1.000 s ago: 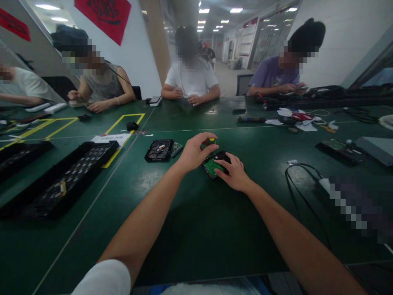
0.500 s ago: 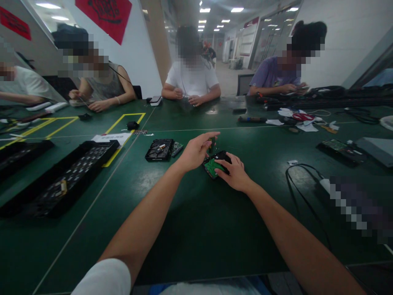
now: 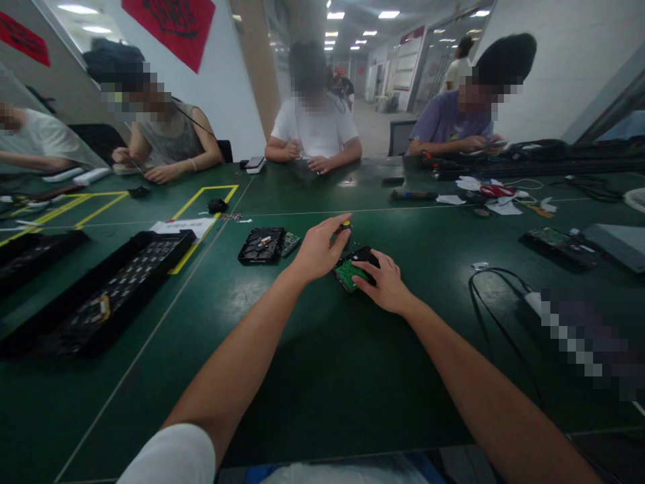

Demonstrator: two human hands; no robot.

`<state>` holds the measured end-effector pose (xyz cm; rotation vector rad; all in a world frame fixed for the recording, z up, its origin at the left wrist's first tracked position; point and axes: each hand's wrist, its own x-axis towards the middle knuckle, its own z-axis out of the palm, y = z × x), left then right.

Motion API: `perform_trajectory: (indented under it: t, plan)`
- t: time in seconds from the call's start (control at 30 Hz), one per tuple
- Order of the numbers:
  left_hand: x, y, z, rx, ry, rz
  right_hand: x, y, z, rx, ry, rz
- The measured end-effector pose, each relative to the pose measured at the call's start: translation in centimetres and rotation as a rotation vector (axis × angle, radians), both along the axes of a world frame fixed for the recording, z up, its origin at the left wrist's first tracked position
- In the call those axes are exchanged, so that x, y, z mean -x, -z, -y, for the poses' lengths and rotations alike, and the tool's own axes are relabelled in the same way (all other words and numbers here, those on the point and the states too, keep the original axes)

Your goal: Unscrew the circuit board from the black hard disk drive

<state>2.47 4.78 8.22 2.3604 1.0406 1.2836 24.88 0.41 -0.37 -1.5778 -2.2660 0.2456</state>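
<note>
A black hard drive (image 3: pixel 349 274) with a green circuit board on its upper face rests on the green table in front of me. My right hand (image 3: pixel 383 281) lies over its right side, thumb across the board and fingers curled on the far edge. Just above its far left corner, my left hand (image 3: pixel 322 247) pinches what looks like a small upright screwdriver (image 3: pixel 346 224) with a yellow top. Its lower end is hidden by my fingers. Tiny pieces, perhaps screws, lie beyond the drive. To the left sit another black drive body (image 3: pixel 261 245) and a loose circuit board (image 3: pixel 290 244).
Long black trays (image 3: pixel 146 269) lie at the left. On the right are a black cable (image 3: pixel 474 296), another drive with a board (image 3: pixel 559 243) and a grey box (image 3: pixel 622 243). Several people sit across the table, near a dark cylindrical tool (image 3: pixel 413 195) and paper scraps (image 3: pixel 504 207).
My left hand has shifted slightly left, its fingers closer together, and the screwdriver's yellow top shows more clearly. My right hand and the hard drive have stayed put. A person has appeared in the background.
</note>
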Motion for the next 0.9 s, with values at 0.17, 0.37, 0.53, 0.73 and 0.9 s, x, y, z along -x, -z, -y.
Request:
perform_trajectory:
  t: [0.17, 0.37, 0.53, 0.73, 0.9]
  plan:
    - [-0.1, -0.1, 0.1, -0.028, -0.043, -0.026, 0.0, -0.1, 0.0, -0.002, 0.0, 0.0]
    - [0.2, -0.7, 0.2, -0.029, -0.046, -0.006, 0.0, -0.2, 0.0, 0.004, 0.005, 0.007]
    - [0.5, 0.0, -0.3, 0.152, 0.147, 0.083, 0.0, -0.2, 0.0, 0.006, 0.001, 0.008]
    - [0.4, 0.2, -0.3, 0.117, 0.182, 0.07, -0.1, 0.0, 0.0, -0.009, 0.0, 0.002]
    - [0.3, -0.7, 0.3, -0.003, 0.048, 0.004, 0.1, -0.1, 0.0, -0.017, 0.012, 0.0]
